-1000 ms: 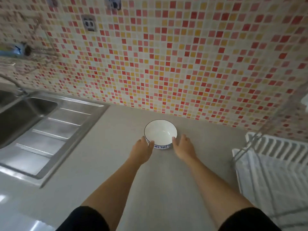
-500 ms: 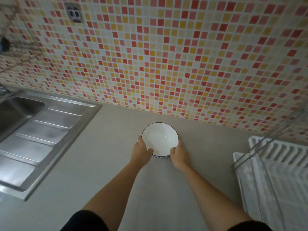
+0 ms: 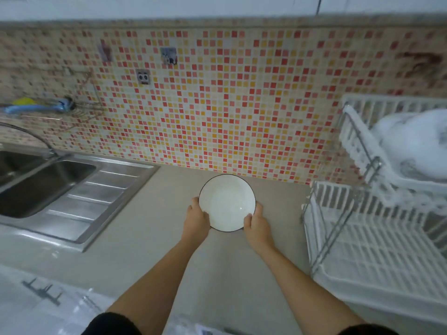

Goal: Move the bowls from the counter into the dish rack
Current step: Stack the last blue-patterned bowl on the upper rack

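- Mosaic tile in red, orange, yellow and cream covers the back wall (image 3: 242,105) from edge to edge, with a small socket plate (image 3: 143,76) set into it on the upper left.
- Pale grey tabletop (image 3: 135,243) runs from the wall toward the camera, between the sink and the rack.
- Stainless steel sink (image 3: 48,184) sits on the left, its dark basin beside a ribbed draining board; a curved tap (image 3: 31,136) arches above it.
- White two-tier dish rack (image 3: 377,238) with a metal frame stands on the right; its lower tier shows bare slats, and the upper tier carries a blurred white shape (image 3: 416,143) that cannot be made out.
- Two bare forearms reach forward from black sleeves at the bottom edge.
- White bowl (image 3: 227,201) with a thin dark rim is in the middle of the view, above the tabletop near the wall and left of the rack, seen from above so that its inside faces the camera; whether its base touches the surface cannot be told.
- Left hand (image 3: 197,220) grips the bowl's left rim, thumb over the edge.
- Right hand (image 3: 257,224) grips the lower right rim in the same way.
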`<state>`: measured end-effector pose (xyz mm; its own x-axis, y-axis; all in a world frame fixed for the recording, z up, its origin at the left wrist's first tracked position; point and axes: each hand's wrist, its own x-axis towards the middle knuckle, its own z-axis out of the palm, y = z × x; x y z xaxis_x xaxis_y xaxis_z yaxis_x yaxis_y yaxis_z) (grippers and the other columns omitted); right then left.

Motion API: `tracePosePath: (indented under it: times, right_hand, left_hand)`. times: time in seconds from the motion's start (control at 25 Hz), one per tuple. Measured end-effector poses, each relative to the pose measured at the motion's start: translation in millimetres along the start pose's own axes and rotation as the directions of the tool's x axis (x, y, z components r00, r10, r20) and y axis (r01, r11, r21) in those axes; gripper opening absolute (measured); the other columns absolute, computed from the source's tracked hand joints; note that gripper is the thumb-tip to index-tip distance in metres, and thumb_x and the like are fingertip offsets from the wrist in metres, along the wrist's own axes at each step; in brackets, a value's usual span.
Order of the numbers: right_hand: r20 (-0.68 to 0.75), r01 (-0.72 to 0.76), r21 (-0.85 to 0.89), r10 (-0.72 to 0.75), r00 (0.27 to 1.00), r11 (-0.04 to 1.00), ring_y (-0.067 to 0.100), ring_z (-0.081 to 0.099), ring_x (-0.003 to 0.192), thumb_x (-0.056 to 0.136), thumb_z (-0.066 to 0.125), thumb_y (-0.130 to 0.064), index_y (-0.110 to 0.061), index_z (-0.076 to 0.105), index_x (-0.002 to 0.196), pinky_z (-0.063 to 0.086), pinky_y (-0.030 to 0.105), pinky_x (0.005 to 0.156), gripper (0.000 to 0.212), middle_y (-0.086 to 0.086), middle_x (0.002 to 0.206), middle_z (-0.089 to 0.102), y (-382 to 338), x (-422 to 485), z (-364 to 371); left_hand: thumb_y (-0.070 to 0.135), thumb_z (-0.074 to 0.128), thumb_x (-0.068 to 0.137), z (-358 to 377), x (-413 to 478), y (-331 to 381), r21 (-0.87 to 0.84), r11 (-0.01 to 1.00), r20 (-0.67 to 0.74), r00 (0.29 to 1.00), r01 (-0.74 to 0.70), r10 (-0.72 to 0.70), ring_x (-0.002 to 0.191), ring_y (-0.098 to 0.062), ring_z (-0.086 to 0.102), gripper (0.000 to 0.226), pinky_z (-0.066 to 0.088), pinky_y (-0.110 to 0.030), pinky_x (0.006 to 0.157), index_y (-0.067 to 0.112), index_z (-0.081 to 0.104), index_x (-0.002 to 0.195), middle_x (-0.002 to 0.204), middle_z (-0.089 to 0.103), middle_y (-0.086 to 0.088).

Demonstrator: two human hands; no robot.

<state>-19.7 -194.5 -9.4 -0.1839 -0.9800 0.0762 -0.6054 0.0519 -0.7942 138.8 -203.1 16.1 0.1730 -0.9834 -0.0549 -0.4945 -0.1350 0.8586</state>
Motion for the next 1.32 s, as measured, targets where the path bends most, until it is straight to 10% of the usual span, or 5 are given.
tracePosePath:
  times: [0.48,0.72,0.92,1.08,1.32]
  right_hand:
    - [-0.272,0.437,0.501,-0.343,0.899,0.748,0.012,0.061,0.089,0.093,0.043,-0.048,-0.030,0.025,0.114,0.052,0.043,0.082,0.033,-0.010,0.101,0.058,-121,-104,-187]
    - [-0.262,0.478,0.702,-0.433,0.862,0.527,0.005,0.060,0.100,0.038,0.058,-0.090,-0.030,0.034,0.108,0.054,0.016,0.077,0.095,-0.004,0.116,0.053,-119,-112,-293]
    - [-0.376,0.586,0.608,-0.456,0.807,0.535,0.005,0.059,0.108,0.053,0.069,-0.076,-0.037,0.032,0.112,0.048,0.022,0.094,0.080,-0.008,0.120,0.056,-71,-91,-391]
    - [-0.353,0.640,0.449,-0.533,0.769,0.624,0.003,0.058,0.114,0.060,0.068,-0.073,-0.038,0.031,0.125,0.048,0.020,0.092,0.082,0.000,0.139,0.046,-14,-81,-486]
    - [-0.093,0.560,0.250,-0.556,0.826,0.790,0.001,0.035,0.138,0.051,0.083,-0.057,-0.052,0.015,0.142,0.034,0.041,0.114,0.113,-0.032,0.144,0.031,65,-60,-590]
  left_hand:
    - [0.063,0.022,0.089,-53,-154,181,-0.690,0.636,-0.168,0.932,-0.345,0.323,0.096,-0.009,0.055,0.053,0.054,-0.026,0.073,0.021,0.035,0.117,0.107,0.052,0.008]
    - [0.054,0.042,0.083,-38,-185,266,-0.740,0.548,-0.115,0.876,-0.390,0.468,0.112,-0.017,0.052,0.038,0.050,-0.032,0.086,0.025,0.041,0.108,0.118,0.051,0.001]
    - [0.056,0.030,0.077,27,-198,325,-0.556,0.665,0.037,0.784,-0.499,0.620,0.101,0.009,0.052,0.066,0.029,-0.045,0.108,0.017,0.059,0.121,0.113,0.061,0.020]
    - [0.091,0.036,0.061,103,-211,376,-0.453,0.670,0.230,0.649,-0.588,0.725,0.124,-0.011,0.053,0.099,0.037,-0.040,0.107,0.029,0.045,0.138,0.136,0.056,0.007]
    - [0.052,0.075,0.054,198,-196,416,-0.498,0.651,0.306,0.586,-0.574,0.751,0.097,0.013,0.063,0.090,0.052,-0.005,0.069,0.035,0.036,0.133,0.126,0.057,0.013]
